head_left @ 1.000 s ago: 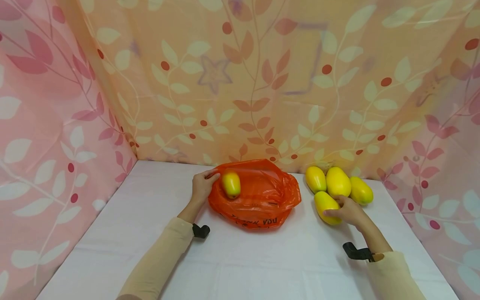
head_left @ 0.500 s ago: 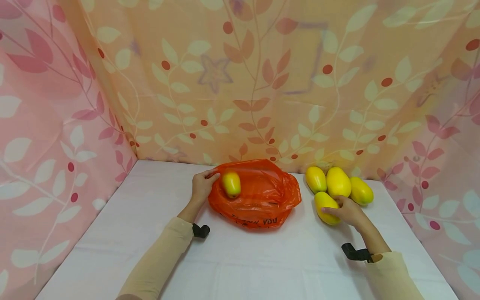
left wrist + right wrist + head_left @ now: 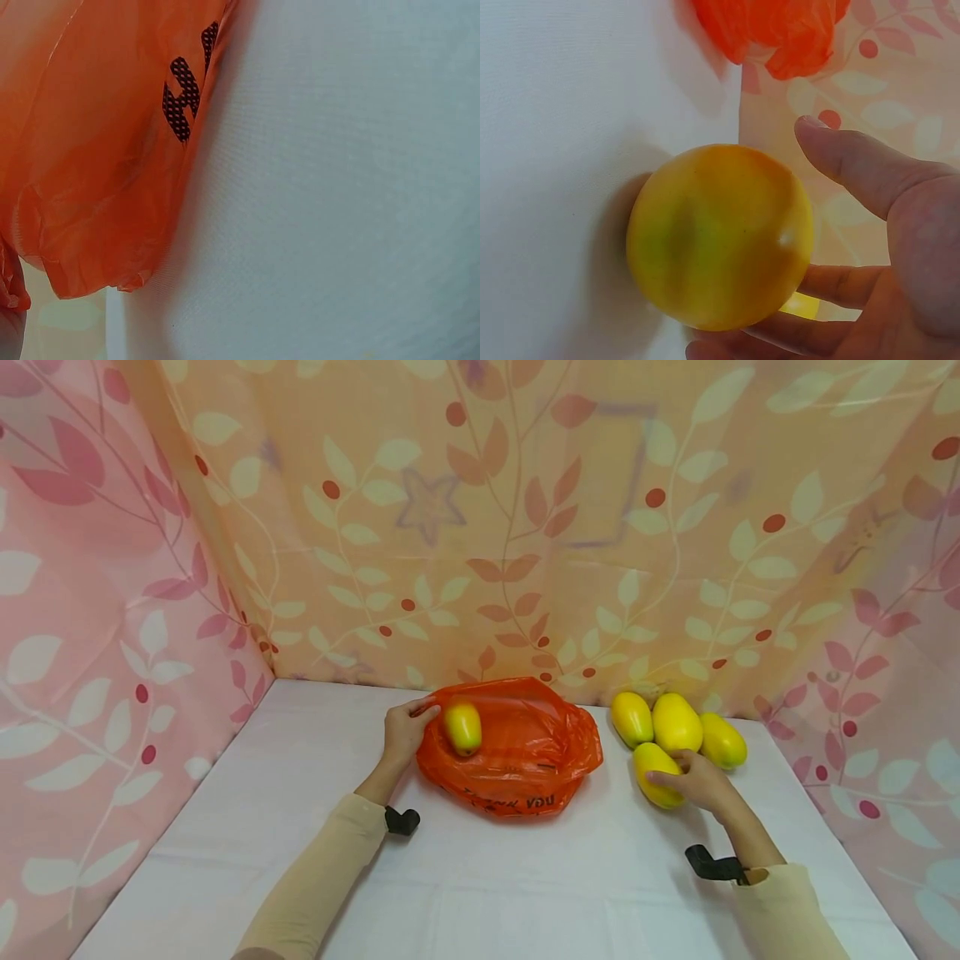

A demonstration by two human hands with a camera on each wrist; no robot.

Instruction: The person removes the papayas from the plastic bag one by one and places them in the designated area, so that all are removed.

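My left hand pinches the left edge of an orange-red plastic bag with black lettering. Part of that bag fills the upper left of the left wrist view. A yellow mango with a greenish end lies within the bag's outline, near its left side. On the right, my right hand is at the nearest mango of a group. In the right wrist view, the fingers lie along and behind this mango, while the thumb stands apart from it.
Behind that mango, 3 more mangoes sit close together: a left one, a middle one and a right one. All stand on a white-covered table. A floral cloth rises at the back and sides.
The nearest mango has shifted slightly to the right, toward my right palm, and my right thumb has moved a little up along it. My left hand and the bag stay still.
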